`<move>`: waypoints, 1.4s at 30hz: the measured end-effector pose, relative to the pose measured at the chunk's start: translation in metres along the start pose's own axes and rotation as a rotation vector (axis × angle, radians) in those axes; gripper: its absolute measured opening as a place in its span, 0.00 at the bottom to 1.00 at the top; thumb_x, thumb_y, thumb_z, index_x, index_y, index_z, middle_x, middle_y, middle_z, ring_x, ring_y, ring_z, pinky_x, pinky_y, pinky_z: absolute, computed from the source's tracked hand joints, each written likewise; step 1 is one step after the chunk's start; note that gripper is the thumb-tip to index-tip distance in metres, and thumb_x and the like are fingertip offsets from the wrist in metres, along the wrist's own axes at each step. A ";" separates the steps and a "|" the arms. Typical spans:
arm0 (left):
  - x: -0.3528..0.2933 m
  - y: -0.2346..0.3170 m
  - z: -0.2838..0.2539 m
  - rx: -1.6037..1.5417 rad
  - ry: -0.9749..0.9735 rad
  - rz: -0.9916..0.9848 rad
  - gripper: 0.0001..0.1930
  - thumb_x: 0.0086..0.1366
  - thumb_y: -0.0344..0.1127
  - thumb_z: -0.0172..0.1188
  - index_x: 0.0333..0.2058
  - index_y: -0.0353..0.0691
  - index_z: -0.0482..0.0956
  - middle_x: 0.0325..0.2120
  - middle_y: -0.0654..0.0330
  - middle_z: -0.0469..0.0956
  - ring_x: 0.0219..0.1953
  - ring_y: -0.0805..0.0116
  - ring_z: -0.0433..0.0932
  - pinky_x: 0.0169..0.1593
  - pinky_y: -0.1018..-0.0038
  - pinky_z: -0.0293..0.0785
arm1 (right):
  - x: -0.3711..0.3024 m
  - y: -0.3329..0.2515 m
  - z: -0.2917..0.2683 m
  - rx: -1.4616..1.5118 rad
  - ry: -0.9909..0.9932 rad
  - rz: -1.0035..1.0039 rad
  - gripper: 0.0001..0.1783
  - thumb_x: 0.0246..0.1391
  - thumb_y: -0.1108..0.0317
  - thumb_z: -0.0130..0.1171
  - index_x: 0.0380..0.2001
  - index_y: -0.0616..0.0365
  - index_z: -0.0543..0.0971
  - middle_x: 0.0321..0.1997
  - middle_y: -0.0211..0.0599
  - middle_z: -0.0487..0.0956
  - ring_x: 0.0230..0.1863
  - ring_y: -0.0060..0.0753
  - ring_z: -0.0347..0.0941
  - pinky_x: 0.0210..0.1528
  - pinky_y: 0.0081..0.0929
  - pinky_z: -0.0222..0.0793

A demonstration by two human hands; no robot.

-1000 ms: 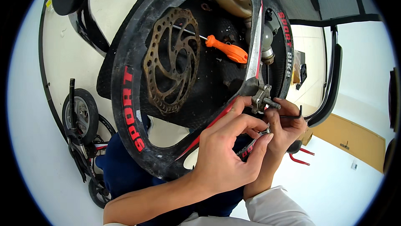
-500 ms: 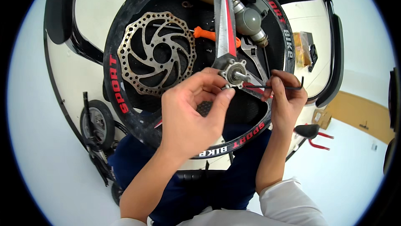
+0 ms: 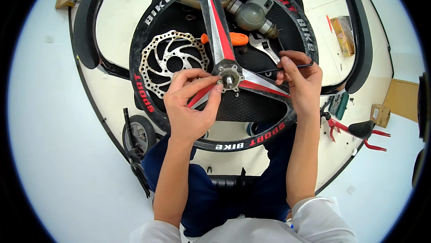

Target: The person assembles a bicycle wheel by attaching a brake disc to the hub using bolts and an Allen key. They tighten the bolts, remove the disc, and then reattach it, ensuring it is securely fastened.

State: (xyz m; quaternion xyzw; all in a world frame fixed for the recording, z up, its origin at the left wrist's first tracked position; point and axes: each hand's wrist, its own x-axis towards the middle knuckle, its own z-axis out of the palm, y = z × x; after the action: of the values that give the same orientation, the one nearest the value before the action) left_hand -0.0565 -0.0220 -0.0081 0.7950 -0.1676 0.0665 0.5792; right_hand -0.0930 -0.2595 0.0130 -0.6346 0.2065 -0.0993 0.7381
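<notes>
A black spoked bicycle wheel (image 3: 155,21) with red and silver spokes lies flat before me. At its hub (image 3: 235,81), my left hand (image 3: 191,108) pinches a small metal bolt (image 3: 219,82) between thumb and forefinger, against the left side of the hub flange. My right hand (image 3: 305,83) grips a black hex key (image 3: 269,70) by its bent end, right of the hub. The key's long arm points left toward the hub, its tip apart from it. A perforated brake disc (image 3: 155,74) rests inside the wheel at the left, partly behind my left hand.
Seen through the wheel are an orange-handled screwdriver (image 3: 239,39), an adjustable wrench (image 3: 268,51) and a grey rounded metal part (image 3: 251,16), all on a black chair seat (image 3: 251,108). Chair armrests (image 3: 359,41) flank the wheel. A small wheel (image 3: 138,136) stands at the left on the floor.
The view has shifted, so the wheel appears smaller. The hex key's tip has drawn away from the hub to the right. My left fingers have shifted to the hub's left side.
</notes>
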 end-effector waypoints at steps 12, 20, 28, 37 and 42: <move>-0.019 0.003 0.004 -0.155 -0.009 -0.119 0.12 0.54 0.17 0.66 0.38 0.33 0.87 0.31 0.57 0.83 0.32 0.73 0.82 0.39 0.79 0.77 | -0.003 0.002 0.007 -0.006 -0.144 0.049 0.11 0.60 0.75 0.64 0.44 0.70 0.81 0.32 0.40 0.81 0.27 0.25 0.78 0.31 0.23 0.78; -0.024 0.013 -0.004 -0.149 -0.088 -0.206 0.10 0.57 0.15 0.65 0.39 0.27 0.86 0.36 0.53 0.84 0.38 0.71 0.83 0.44 0.78 0.79 | -0.001 0.004 -0.001 -0.040 -0.126 0.036 0.11 0.59 0.76 0.64 0.43 0.71 0.81 0.32 0.40 0.82 0.27 0.27 0.79 0.30 0.24 0.78; -0.021 0.015 -0.005 -0.249 -0.105 -0.373 0.08 0.60 0.19 0.66 0.39 0.27 0.86 0.34 0.55 0.84 0.36 0.73 0.83 0.43 0.80 0.81 | -0.001 0.006 0.006 -0.037 -0.177 0.048 0.11 0.60 0.76 0.63 0.44 0.72 0.80 0.33 0.40 0.81 0.28 0.26 0.79 0.30 0.23 0.78; -0.019 0.016 -0.002 -0.482 -0.099 -0.646 0.08 0.63 0.22 0.65 0.41 0.26 0.85 0.34 0.53 0.84 0.33 0.72 0.84 0.40 0.79 0.82 | -0.002 0.005 0.007 -0.044 -0.186 0.052 0.11 0.60 0.76 0.64 0.44 0.72 0.80 0.33 0.40 0.81 0.28 0.26 0.79 0.30 0.23 0.79; -0.017 0.016 -0.002 -0.570 -0.090 -0.717 0.09 0.63 0.22 0.65 0.42 0.24 0.84 0.34 0.52 0.84 0.35 0.69 0.85 0.40 0.76 0.85 | -0.004 0.004 0.010 -0.070 -0.223 0.018 0.12 0.60 0.74 0.64 0.44 0.70 0.80 0.33 0.41 0.82 0.28 0.26 0.79 0.30 0.23 0.79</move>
State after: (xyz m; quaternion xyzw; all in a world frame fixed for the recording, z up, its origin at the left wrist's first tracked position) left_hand -0.0778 -0.0214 0.0020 0.6139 0.0815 -0.2216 0.7532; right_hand -0.0929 -0.2484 0.0109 -0.6651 0.1321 -0.0141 0.7348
